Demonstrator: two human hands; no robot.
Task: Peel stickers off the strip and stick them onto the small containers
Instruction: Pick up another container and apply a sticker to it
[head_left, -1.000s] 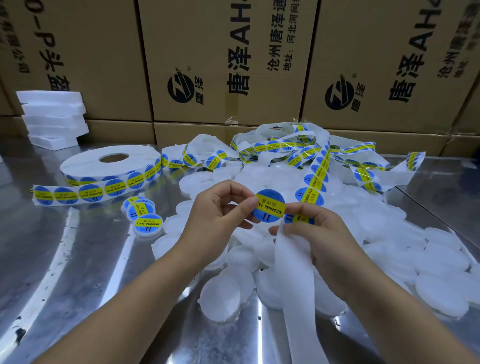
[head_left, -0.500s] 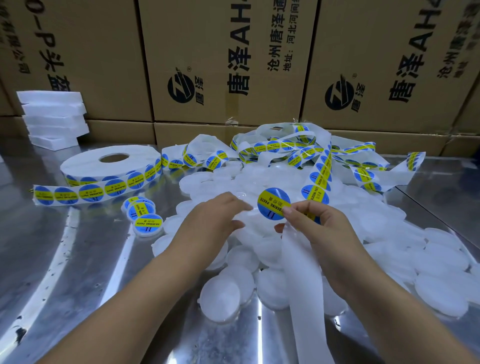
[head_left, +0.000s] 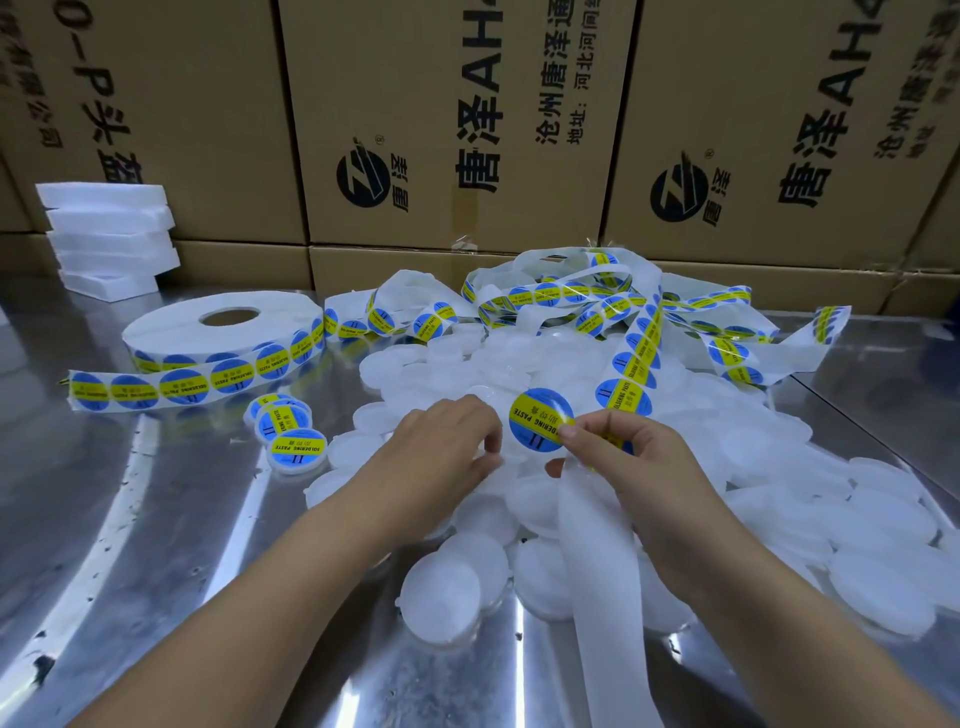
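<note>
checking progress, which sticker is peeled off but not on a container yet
The sticker pinched at its edge by the right hand, held over the pile. The rest are on the strip or on containers left of the left hand.

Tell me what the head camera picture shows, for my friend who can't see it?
A person's right hand pinches a round blue-and-yellow sticker over a white strip, while the left hand reaches into a pile of small white containers on a shiny metal table. A sticker roll and cardboard boxes sit behind.
</note>
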